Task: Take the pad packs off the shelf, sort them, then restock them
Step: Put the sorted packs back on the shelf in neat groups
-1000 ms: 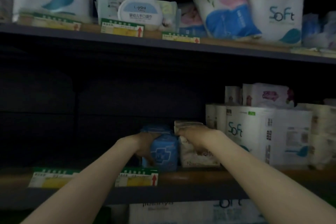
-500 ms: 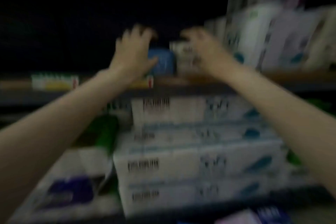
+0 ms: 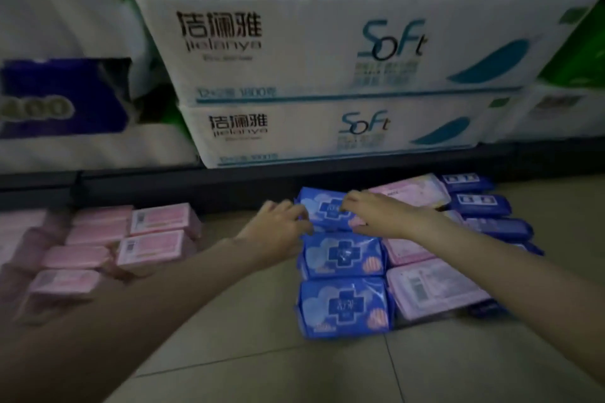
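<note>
Hands point(image 3: 322, 222) grip blue pad pack point(image 3: 324, 209) atop floor point(image 3: 262, 353) rows.

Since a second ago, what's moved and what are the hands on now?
Both hands came down from the shelf to the floor. A second ago the left hand held a blue pack and the right hand a pale one on the shelf; now both rest on the top blue pack in the floor column of three. Whether that is the same pack is unclear. The view dropped too, so nothing else can be compared.
</note>
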`<move>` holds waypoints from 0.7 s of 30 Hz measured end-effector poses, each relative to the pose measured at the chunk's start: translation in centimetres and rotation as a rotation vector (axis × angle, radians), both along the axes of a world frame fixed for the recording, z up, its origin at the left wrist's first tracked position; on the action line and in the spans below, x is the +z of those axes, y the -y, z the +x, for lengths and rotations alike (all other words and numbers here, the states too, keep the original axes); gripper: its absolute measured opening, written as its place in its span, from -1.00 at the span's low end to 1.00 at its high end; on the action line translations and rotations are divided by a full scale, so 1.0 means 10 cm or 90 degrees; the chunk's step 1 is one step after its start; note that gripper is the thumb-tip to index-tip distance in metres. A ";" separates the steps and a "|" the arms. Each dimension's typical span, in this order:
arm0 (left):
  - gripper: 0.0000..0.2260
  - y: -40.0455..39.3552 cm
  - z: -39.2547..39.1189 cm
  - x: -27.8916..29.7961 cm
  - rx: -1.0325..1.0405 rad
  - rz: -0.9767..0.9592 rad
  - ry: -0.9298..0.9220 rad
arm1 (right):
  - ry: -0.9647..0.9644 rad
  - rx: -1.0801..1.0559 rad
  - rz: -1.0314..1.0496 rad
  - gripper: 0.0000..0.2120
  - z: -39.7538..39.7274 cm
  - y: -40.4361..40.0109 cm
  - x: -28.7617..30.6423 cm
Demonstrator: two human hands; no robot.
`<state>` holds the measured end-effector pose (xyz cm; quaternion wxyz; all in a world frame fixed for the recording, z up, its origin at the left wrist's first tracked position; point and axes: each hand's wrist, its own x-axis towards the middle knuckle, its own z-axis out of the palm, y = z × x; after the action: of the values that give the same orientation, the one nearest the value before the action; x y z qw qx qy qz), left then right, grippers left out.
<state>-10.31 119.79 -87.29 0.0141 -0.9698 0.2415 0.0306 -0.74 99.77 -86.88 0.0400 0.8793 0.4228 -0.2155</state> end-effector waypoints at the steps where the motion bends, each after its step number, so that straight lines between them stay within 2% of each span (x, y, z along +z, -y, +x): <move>1: -0.70 0.08 -0.01 -0.11 0.008 0.023 -0.059 | -0.011 -0.012 -0.031 -0.54 0.01 0.02 -0.11; 4: -0.57 0.22 0.06 -0.36 0.018 0.057 -0.215 | 0.011 -0.037 -0.077 -0.50 0.11 0.05 -0.30; 7: -0.44 0.39 0.17 -0.57 0.026 0.044 -0.277 | 0.028 -0.077 -0.073 -0.51 0.23 0.06 -0.45; 10: -0.37 0.55 0.24 -0.71 0.019 0.093 -0.225 | 0.013 -0.114 -0.036 -0.56 0.32 0.05 -0.63; 13: -0.40 0.57 0.28 -0.78 0.000 0.128 -0.182 | 0.001 -0.150 0.018 -0.55 0.41 0.04 -0.71; 17: -0.34 0.64 0.32 -0.79 0.015 0.160 -0.185 | -0.049 -0.180 0.007 -0.49 0.46 0.05 -0.72; 21: -0.30 0.60 0.35 -0.68 0.012 0.168 -0.197 | -0.017 -0.178 -0.039 -0.36 0.43 -0.04 -0.73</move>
<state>-6.82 113.83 -94.13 0.1033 -0.9456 0.2255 0.2105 3.56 100.21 -94.22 0.0305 0.9251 0.2899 -0.2433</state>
